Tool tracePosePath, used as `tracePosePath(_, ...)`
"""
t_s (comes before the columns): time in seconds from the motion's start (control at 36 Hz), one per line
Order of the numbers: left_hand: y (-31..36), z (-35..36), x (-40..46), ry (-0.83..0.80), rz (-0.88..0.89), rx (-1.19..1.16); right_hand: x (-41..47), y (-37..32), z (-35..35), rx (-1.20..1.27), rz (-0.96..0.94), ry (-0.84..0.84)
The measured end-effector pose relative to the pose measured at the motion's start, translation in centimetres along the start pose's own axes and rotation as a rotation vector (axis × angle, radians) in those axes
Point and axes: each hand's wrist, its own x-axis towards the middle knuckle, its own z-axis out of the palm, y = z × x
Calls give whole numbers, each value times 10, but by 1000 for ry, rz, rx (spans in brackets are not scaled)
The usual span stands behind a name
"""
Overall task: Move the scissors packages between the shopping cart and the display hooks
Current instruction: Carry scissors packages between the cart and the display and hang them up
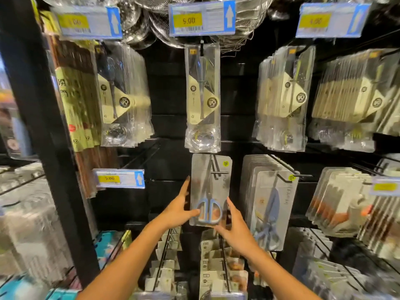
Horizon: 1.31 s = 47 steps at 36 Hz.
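A grey scissors package (211, 187) with blue-handled scissors hangs upright at a black display hook (216, 169) in the middle of the rack. My left hand (180, 207) holds its left edge, thumb across the front near the blue handles. My right hand (236, 226) grips its lower right corner. I cannot tell whether the hook passes through the package's hole. To the right, a row of the same scissors packages (268, 204) hangs on another hook. The shopping cart is not in view.
Ladle packages (202, 98) hang directly above, with price tags (202, 18) over them. More packed utensils fill hooks left, right and below. A black upright post (43, 126) bounds the rack on the left. Long bare hooks (164, 252) stick out below my hands.
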Motion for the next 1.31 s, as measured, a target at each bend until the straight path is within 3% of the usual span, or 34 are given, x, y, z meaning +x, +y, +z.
tracePosePath(0.22,-36,-14,-48,57,55,176,-45,-25,8,-105,-57,4)
tracePosePath(0.42,-67,-20,-111,53,333,506,-101,-46,35,-202,-153,-71)
tracePosePath(0.61,-90,-21,-181,40,421,698,-138,-60,66,-287,-303,-215)
tracePosePath(0.86,-119,-26,-304,126,133,806,-158,-70,122,-317,-551,-478)
tracePosePath(1.14,-153,-15,-505,227,-533,812,-203,-100,224,-176,-802,-792)
tracePosePath(1.19,-157,-8,-554,215,-755,760,-220,-111,246,-205,-814,-903)
tracePosePath(1.31,-150,3,-632,290,-973,737,-247,-126,294,-222,-836,-1093)
